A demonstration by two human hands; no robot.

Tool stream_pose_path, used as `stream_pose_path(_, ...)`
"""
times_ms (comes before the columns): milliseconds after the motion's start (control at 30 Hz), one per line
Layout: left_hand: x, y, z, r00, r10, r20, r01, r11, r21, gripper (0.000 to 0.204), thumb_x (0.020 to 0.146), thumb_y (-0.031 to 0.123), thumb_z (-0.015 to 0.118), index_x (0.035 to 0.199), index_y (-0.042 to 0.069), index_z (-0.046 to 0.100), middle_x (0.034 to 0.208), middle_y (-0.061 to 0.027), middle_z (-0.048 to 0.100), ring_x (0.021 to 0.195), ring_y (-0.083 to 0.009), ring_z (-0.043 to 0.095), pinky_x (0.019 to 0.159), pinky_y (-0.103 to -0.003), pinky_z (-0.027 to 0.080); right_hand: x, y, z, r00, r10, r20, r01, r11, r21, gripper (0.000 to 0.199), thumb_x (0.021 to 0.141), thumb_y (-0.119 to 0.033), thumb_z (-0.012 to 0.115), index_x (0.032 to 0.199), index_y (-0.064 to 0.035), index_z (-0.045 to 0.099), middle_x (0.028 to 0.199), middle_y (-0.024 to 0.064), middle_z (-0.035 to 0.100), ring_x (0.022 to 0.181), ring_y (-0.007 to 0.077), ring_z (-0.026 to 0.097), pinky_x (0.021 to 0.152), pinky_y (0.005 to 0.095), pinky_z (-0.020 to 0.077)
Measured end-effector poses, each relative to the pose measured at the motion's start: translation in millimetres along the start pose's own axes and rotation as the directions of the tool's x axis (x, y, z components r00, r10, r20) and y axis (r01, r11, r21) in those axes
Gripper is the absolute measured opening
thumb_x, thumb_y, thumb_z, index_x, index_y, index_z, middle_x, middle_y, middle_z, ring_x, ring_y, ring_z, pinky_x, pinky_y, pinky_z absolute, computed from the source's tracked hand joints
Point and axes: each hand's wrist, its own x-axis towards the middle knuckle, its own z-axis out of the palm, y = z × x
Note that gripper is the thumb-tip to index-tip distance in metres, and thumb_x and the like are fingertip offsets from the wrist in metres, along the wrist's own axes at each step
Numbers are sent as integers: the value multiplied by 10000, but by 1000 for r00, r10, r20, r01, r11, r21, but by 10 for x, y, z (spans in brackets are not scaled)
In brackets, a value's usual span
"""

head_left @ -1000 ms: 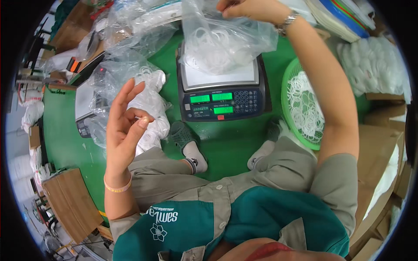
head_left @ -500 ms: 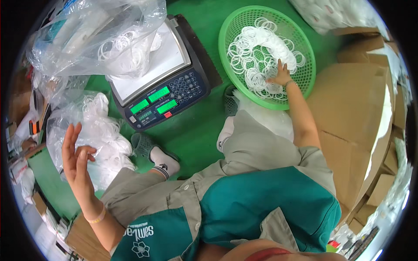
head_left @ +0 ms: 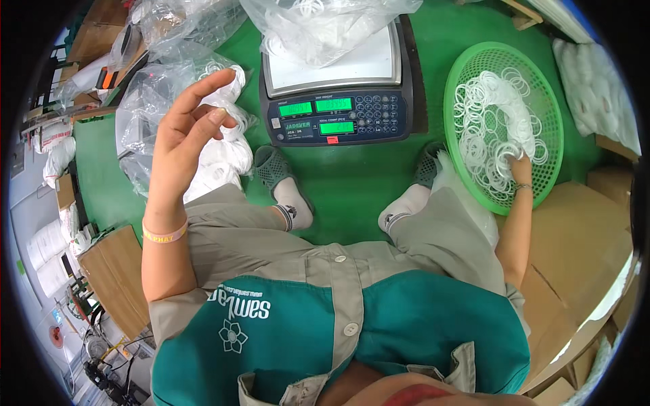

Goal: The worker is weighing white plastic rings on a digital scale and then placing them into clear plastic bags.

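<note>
White plastic rings [head_left: 518, 125] lie heaped in a green mesh basket [head_left: 554, 88] at the right. My right hand [head_left: 521, 170] is down in the basket's near part, its fingers closed on some of these rings; the fingertips are partly hidden among them. Raised at the left, my left hand [head_left: 177, 149] holds nothing, with forefinger and thumb stretched out and apart. Beyond it, a clear plastic bag [head_left: 139, 145] lies around more white rings. At the top middle, another clear bag [head_left: 318, 30] with white rings rests on a dark counting scale [head_left: 399, 125].
Cardboard boxes [head_left: 569, 237] stand along the right, beside the basket. A bag of pale goods [head_left: 589, 88] lies at the far right. My feet in grey clogs [head_left: 271, 169] are on the green floor [head_left: 345, 196]. A brown board [head_left: 115, 277] sits at the left.
My view has swung, so the scale and basket appear further right. My right hand has gone from spread over the rings to closed on some. My left hand stays raised.
</note>
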Motion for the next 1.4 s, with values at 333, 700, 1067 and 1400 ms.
stream_pose_path(333, -296, 22, -262, 992, 109, -71, -109, 994, -8, 370, 805, 66, 498, 1168, 2, 465, 1165, -84, 510, 752, -83, 536, 635, -197, 400, -262, -2190, -563, 955, -194, -226, 289, 787, 545, 291, 750, -12, 586, 1033, -1, 517, 972, 82, 582, 873, 169, 560, 775, 287, 446)
stream_pose_path(700, -562, 120, -301, 995, 99, 18, -96, 991, -95, 384, 806, 44, 539, 1178, -11, 458, 812, -7, 536, 717, -53, 470, 671, -188, 384, -542, -5121, 887, 323, -934, -150, 941, 301, 153, 268, 681, -134, 602, 914, -10, 560, 856, 143, 613, 813, 284, 583, 724, 341, 454)
stream_pose_path(1067, -573, 108, -344, 995, 102, 24, -100, 994, -47, 324, 805, 41, 508, 1114, -51, 484, 1089, -119, 540, 742, -89, 495, 726, -232, 421, -578, -4951, 405, 625, -716, 311, 601, 696, 394, 121, 813, -116, 539, 831, -1, 571, 660, 21, 554, 626, 61, 543, 562, 195, 447)
stream_pose_path(1400, -332, -62, -242, 999, -18, 35, 16, 999, 38, 336, 819, 95, 502, 1140, -5, 491, 1061, -139, 565, 730, -91, 511, 628, -207, 384, 868, -1501, -38, 997, -66, 50, 80, 917, -391, 337, 705, -340, 613, 860, -42, 637, 849, 134, 631, 811, 261, 595, 744, 341, 451)
